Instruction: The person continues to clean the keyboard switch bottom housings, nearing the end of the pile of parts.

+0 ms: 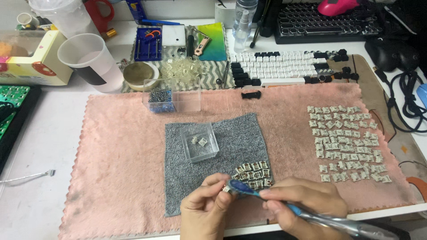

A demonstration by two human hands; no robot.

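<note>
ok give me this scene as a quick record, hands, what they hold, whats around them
left hand: pinches a small switch part, mostly hidden by the fingers
right hand: grip on a blue brush, its tip at the left fingers
under hands: grey cloth on a pink towel
nearby: cluster of switches; clear box holding two small parts
right side: rows of switches
far edge: keycaps

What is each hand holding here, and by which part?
The right hand grips a blue-tipped tool along its shaft. The left hand pinches something small at its fingertips; what it is cannot be told.
</note>
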